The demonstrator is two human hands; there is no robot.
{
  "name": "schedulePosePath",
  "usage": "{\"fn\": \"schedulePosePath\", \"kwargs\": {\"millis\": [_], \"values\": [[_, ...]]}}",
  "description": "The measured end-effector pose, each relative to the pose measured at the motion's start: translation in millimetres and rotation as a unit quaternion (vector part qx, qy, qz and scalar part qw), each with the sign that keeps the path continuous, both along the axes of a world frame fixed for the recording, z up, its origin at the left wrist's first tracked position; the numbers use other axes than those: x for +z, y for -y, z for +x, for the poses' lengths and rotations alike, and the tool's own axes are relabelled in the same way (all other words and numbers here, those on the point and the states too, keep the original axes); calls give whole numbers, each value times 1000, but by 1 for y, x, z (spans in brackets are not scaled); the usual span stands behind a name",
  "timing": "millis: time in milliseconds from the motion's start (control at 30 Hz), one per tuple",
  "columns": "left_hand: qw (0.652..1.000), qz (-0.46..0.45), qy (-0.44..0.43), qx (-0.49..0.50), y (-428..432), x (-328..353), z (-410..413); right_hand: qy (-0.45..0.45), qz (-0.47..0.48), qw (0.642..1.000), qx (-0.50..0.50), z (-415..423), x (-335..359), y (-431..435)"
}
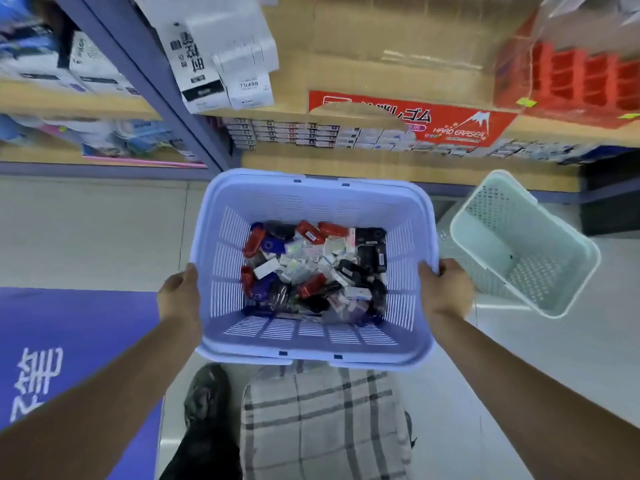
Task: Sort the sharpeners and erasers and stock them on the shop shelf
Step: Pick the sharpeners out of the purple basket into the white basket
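Observation:
A lilac plastic basket (pixel 239 199) hangs in front of me above my knees. My left hand (pixel 180 296) grips its left rim and my right hand (pixel 445 289) grips its right rim. Inside lies a mixed heap of red, blue and black sharpeners (pixel 311 233) and small white boxed erasers (pixel 268 266). Ahead stands the shop shelf (pixel 381 161), with a red "Hard Eraser" display box (pixel 450 128) on its wooden board.
A pale green basket (pixel 485 237) lies tilted on the floor to the right, with nothing visible inside. White refill boxes (pixel 225 64) and a red crate (pixel 581 77) sit on the shelf. A purple floor mat (pixel 69 341) lies at the left. My shoe and checked trouser leg are below.

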State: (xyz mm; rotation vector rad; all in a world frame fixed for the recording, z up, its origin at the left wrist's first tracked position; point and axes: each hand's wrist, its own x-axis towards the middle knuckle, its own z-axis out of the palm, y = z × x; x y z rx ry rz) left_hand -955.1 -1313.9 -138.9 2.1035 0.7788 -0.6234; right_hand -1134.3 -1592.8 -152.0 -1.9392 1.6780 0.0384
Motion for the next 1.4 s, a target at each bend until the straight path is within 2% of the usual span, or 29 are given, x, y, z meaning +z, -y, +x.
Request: {"fn": "schedulePosePath", "kwargs": {"millis": [333,500,600,633,800,867,967,1133,1267,1400], "values": [[999,-30,-8,7,21,-69,2,-12,-23,1000,-9,7,-67,28],[999,-5,10,-49,31,-63,7,10,48,999,-4,10,-66,35],[986,86,-53,-132,48,-26,1,3,85,996,34,7,-33,25],[981,90,-70,-158,54,-8,-1,-3,93,995,42,5,-17,19],[944,-32,-169,-282,86,82,-2,17,235,968,90,2,73,-11],[927,-65,-188,-318,97,111,3,26,243,963,115,5,98,-14],[930,-85,-172,-313,111,126,20,31,242,965,95,16,113,-6],[928,-12,-113,-355,108,82,54,-4,225,974,38,27,85,24],[926,67,-71,-364,95,39,75,-38,197,979,38,36,50,40],[941,100,-84,-311,96,-4,81,-31,166,985,32,42,12,51]]}}
